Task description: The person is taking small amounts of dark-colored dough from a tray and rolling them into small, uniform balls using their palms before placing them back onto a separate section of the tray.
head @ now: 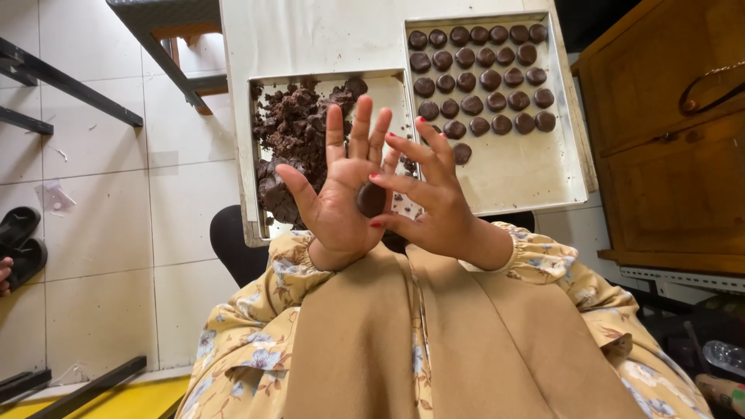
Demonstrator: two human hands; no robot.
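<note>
Left hand point(341, 194) is spread wide, palm up and fingers fanned, with a small dark brown dough ball point(371, 199) resting in the middle of the palm. Right hand point(431, 198) comes in from the other side with its fingers loosely splayed — its lower fingertips touch the edge of the ball, so the piece sits between the two palms rather than being pinched. Neither hand is closed around it.

Judging by its smooth, slightly flattened look, the ball is soft and light, something that gives under gentle pressure and would likely smear or crack if squeezed hard. It seems a little tacky too, though the view is too small to be sure. The safest hold would be a cupped palm underneath with the other palm light on top, not fingertips digging in.

Beyond the hands, on a white table point(310, 35), a metal tray point(388, 85) holds a rough heap of the same dark dough point(299, 132). Just beside it, to the right, a larger baking tray point(528, 174) carries rows of flattened dark rounds point(481, 77) across its far half — the near half is bare. A wooden cabinet point(667, 155) stands at the right, and black sandals point(19, 240) lie on the tiled floor point(116, 233) at the left.
</note>
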